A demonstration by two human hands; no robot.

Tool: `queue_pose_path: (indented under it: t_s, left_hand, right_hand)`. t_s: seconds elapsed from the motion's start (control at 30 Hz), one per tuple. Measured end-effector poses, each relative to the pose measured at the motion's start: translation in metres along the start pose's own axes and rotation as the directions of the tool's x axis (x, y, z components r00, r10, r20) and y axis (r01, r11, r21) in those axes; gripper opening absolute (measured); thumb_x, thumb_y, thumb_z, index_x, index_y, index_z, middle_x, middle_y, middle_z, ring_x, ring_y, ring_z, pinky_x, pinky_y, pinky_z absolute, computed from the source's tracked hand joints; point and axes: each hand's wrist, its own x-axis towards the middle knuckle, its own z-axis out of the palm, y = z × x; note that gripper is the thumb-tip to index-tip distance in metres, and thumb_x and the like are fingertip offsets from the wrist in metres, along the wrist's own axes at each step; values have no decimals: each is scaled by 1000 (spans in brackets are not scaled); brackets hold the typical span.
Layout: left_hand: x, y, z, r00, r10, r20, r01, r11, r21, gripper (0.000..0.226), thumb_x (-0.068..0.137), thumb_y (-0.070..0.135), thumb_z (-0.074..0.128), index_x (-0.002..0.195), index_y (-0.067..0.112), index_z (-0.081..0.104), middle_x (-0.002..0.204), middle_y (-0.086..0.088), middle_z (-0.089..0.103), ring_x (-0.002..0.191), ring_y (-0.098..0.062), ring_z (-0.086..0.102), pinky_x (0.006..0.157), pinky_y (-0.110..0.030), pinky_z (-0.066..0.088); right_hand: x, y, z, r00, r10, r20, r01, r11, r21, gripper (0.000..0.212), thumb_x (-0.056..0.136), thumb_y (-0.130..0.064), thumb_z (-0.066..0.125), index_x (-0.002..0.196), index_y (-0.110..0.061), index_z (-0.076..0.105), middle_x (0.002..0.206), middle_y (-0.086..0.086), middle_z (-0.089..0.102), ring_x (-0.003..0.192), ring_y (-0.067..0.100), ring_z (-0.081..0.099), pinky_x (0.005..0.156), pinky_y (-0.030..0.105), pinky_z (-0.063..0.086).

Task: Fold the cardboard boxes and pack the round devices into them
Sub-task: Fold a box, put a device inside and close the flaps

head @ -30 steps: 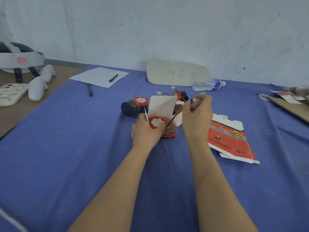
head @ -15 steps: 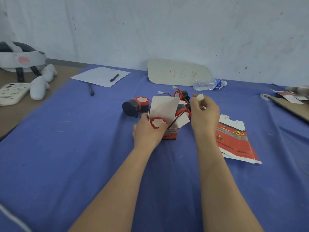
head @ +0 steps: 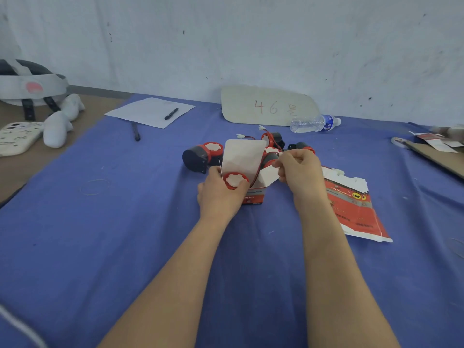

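On the blue-clothed desk (head: 100,234) below a scuffed white wall (head: 251,33), the left hand (head: 221,197) grips the upright box (head: 253,197) holding a device (head: 234,180), while the right hand (head: 303,174) pinches its side flap (head: 267,175).

Back wall (head: 276,41): whitewashed plaster, scuffed, with dark specks and grey smudges. A grey strip (head: 100,91) runs along its foot at the left.

Counter (head: 15,172): the bare brown top shows only along the left edge. A blue cloth (head: 100,247) covers the rest and reaches back to the wall. It is lightly creased and dotted with pale lint.

Light: flat and even, with soft, faint shadows.
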Motion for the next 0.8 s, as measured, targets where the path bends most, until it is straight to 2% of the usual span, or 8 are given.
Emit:
queue_pose_path:
  t_s: [0.07,0.13,0.27,0.43,0.5,0.67,0.73,0.8]
  left_hand:
    - [0,0,0,1000,-3,-4,2,1000,-1,46,83,38,64,120,19,45,107,4,53,117,-26,49,96,-46,47]
    - [0,-1,1,1000,2,-11,-2,1000,-6,46,84,38,63,120,18,45,114,0,57,118,-27,49,96,-46,47]
    - [0,-2,1,1000,12,-22,-12,1000,1,45,84,37,63,120,15,46,117,-2,58,118,-28,47,96,-46,46]
    - [0,-1,1,1000,9,-25,-8,1000,14,47,84,37,62,122,15,45,118,-5,58,118,-28,45,97,-47,45]
    - [0,-2,1,1000,11,-23,-10,1000,22,48,85,38,61,124,14,45,119,-5,58,119,-28,44,97,-47,45]
    - [0,-1,2,1000,5,-27,-4,1000,24,46,85,37,61,122,15,45,119,-4,58,119,-28,43,97,-45,46]
    - [0,-1,2,1000,6,-26,-5,1000,26,46,85,38,61,122,16,45,118,-4,58,119,-28,43,97,-46,45]
    - [0,-1,2,1000,15,-20,-14,1000,28,46,85,39,61,121,16,46,118,-3,58,120,-28,43,97,-46,45]
  right_hand:
    - [1,4,-3,1000,-15,-26,13,999,-43,14,92,-18,55,102,-12,63,81,-3,68,66,5,58,59,17,48]
    - [2,8,-8,996,-92,-22,85,973,-213,15,92,-24,59,101,-17,68,94,-1,69,82,11,59,67,19,45]
    - [3,9,-7,981,-189,35,179,830,-528,19,94,-22,56,105,-19,71,112,7,61,93,20,57,75,28,44]
    - [-4,2,2,937,-337,98,334,771,-543,24,95,-14,55,115,-15,68,123,7,45,87,11,45,74,12,29]
    - [-7,1,4,937,-325,125,339,768,-543,24,94,-11,55,115,-15,68,122,6,42,89,12,47,76,14,32]
    - [-7,1,5,941,-293,169,336,755,-563,29,88,2,48,96,-13,72,105,11,59,74,14,48,58,14,32]
    - [-10,1,8,936,-290,201,353,742,-570,26,87,-4,53,100,-16,72,105,8,61,81,13,52,67,16,38]
    - [-12,3,12,933,-282,221,359,723,-590,22,88,-19,58,105,-20,72,109,2,63,95,15,56,81,26,44]
